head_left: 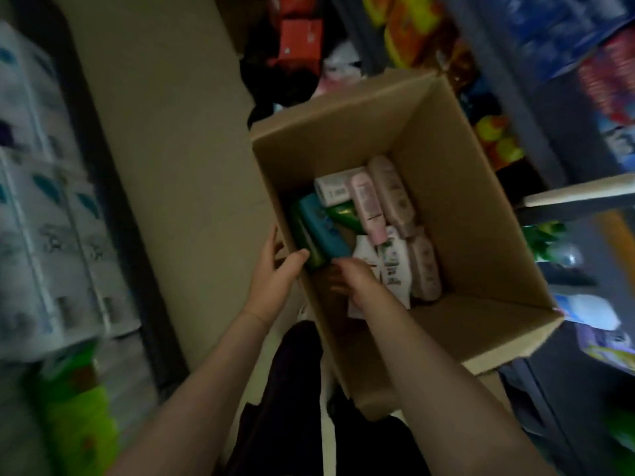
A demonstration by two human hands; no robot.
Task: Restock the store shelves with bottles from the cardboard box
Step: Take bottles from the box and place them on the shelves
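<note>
An open cardboard box (pixel 457 187) stands on the floor between the shelves, with several bottles lying inside. A teal bottle (pixel 323 231) and a dark green bottle (pixel 307 245) lean against its left wall; pink bottles (pixel 395 197) and white ones (pixel 395 259) lie to their right. My left hand (pixel 275 273) grips the box's left wall, thumb inside touching the green bottle's end, fingers outside. My right hand (pixel 350 276) reaches down into the box by the teal bottle's lower end, fingers curled; whether they hold it is unclear.
Shelves with blue and red packs (pixel 584 63) and yellow-green bottles (pixel 498 139) line the right. White packs (pixel 41 218) and green bottles (pixel 79 417) stand on the left. Red boxes (pixel 299 39) and dark items lie on the floor beyond the box. My dark-trousered legs are below.
</note>
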